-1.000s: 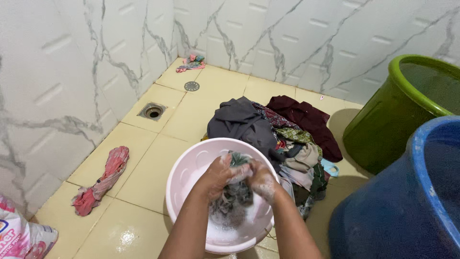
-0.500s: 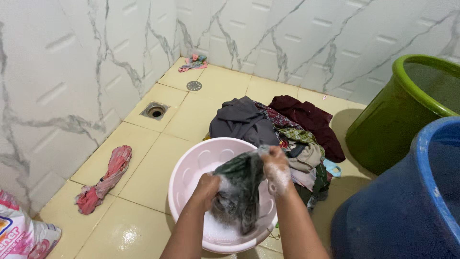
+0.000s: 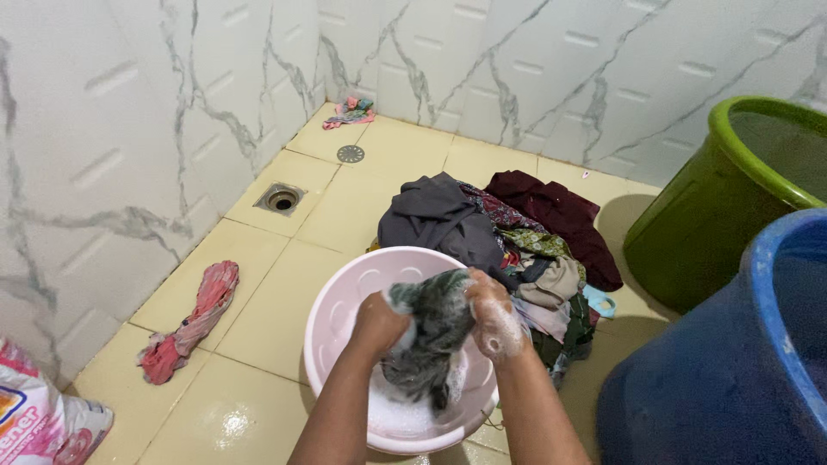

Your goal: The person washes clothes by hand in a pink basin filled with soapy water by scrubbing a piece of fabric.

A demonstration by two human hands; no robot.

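Both hands are bunched around a dark green cloth (image 3: 431,331) over a pink basin (image 3: 345,301) on the near part of the yellow tiled floor (image 3: 258,258). The left hand (image 3: 379,325) has its fingers curled tight into the cloth's left side; the right hand (image 3: 493,312), white with suds, has its fingers closed over the cloth's upper right edge. Half a second ago the right hand held the cloth stretched up and out towards the far right rim; now the two hands have come closer together and the cloth is gathered into a lump between them, its lower end hanging into the foam (image 3: 405,413) in the basin.

Just beyond the basin lies a pile of clothes (image 3: 508,232). A pink rag (image 3: 194,319) lies on the floor to the left, a floor drain (image 3: 279,200) farther off. A green bucket (image 3: 715,215) and a blue barrel (image 3: 732,370) stand at the right.
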